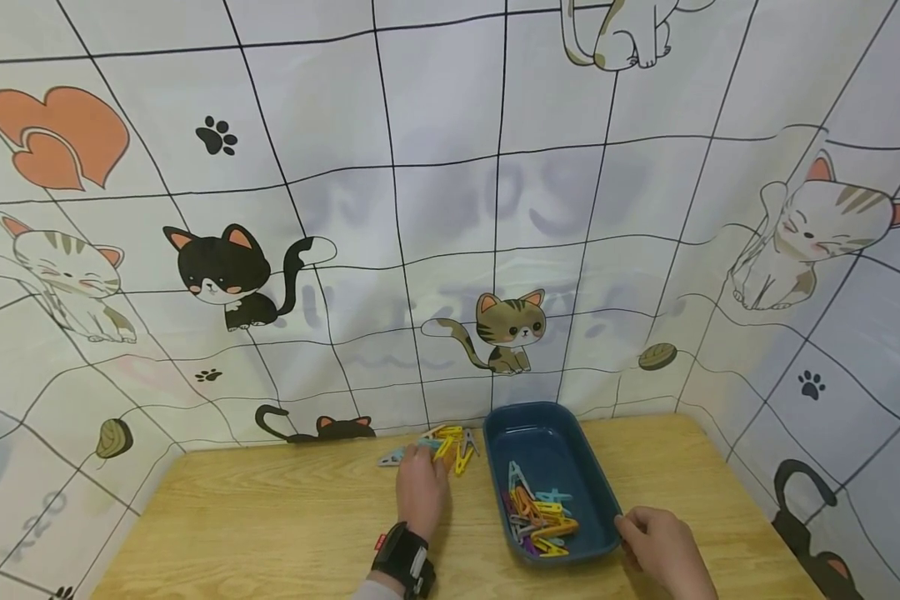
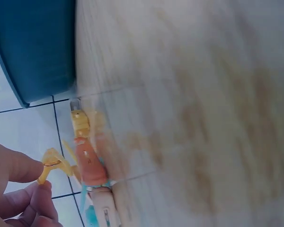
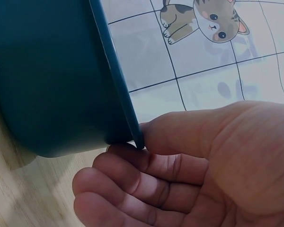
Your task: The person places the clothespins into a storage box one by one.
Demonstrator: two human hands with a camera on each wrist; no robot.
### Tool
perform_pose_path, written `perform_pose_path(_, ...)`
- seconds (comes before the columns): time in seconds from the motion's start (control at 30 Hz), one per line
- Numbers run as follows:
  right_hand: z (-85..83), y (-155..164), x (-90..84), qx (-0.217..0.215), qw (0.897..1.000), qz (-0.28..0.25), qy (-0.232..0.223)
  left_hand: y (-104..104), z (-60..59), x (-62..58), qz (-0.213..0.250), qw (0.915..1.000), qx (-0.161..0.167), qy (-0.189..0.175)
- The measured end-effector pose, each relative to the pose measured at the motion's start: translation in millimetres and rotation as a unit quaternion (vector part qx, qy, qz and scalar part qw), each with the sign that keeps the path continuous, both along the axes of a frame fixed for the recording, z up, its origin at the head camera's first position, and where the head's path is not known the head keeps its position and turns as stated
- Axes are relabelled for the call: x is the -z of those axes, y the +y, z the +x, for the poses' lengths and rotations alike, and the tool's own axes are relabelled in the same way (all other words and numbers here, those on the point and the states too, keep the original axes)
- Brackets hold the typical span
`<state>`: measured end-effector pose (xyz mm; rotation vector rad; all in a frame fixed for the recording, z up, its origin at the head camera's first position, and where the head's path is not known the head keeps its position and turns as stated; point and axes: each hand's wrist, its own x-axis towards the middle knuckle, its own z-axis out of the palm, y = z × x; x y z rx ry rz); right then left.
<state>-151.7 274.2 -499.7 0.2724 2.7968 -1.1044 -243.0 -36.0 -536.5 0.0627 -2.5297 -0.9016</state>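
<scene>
on the wooden table (image 1: 270, 508), near its far edge, a loose pile of coloured clothes pegs (image 1: 438, 446) lies just left of a dark blue tray (image 1: 562, 421). the left hand (image 1: 422, 492) reaches into the pile, thumb and fingers pinching a yellow peg (image 2: 49, 165). more pegs (image 1: 537, 518) lie heaped inside the tray. the right hand (image 1: 663, 546) grips the tray's near right corner, thumb over the rim, fingers curled underneath. a cat-print cloth (image 1: 450, 208) hangs behind.
</scene>
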Motion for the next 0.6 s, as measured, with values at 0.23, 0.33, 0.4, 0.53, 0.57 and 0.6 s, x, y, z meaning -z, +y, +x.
perform_pose_path(0.23,0.2,-0.8,-1.6,0.001,1.0,0.003,-0.002,4.2,6.0,-8.8,0.014,0.9993,0.024,0.026)
perform_pose_path(0.33,-0.1,-0.7,-1.7,0.0,1.0,0.004,-0.003,9.1,11.6,-14.5,0.007,0.9985,0.034,0.042)
perform_pose_path(0.4,0.0,-0.6,-1.5,0.0,1.0,0.002,-0.003,13.5,16.6,-18.2,-0.002,0.9978,0.04,0.053)
perform_pose_path(0.53,0.5,-0.5,-1.0,0.001,1.0,-0.009,-0.006,24.3,28.3,-25.2,-0.007,0.9962,0.059,0.063)
perform_pose_path(0.57,0.7,-0.4,-0.9,0.001,1.0,-0.011,-0.007,27.2,30.8,-26.6,-0.005,0.9961,0.063,0.062)
perform_pose_path(0.6,0.8,-0.4,-0.8,0.0,1.0,-0.012,-0.007,30.3,33.2,-28.0,-0.003,0.996,0.068,0.059)
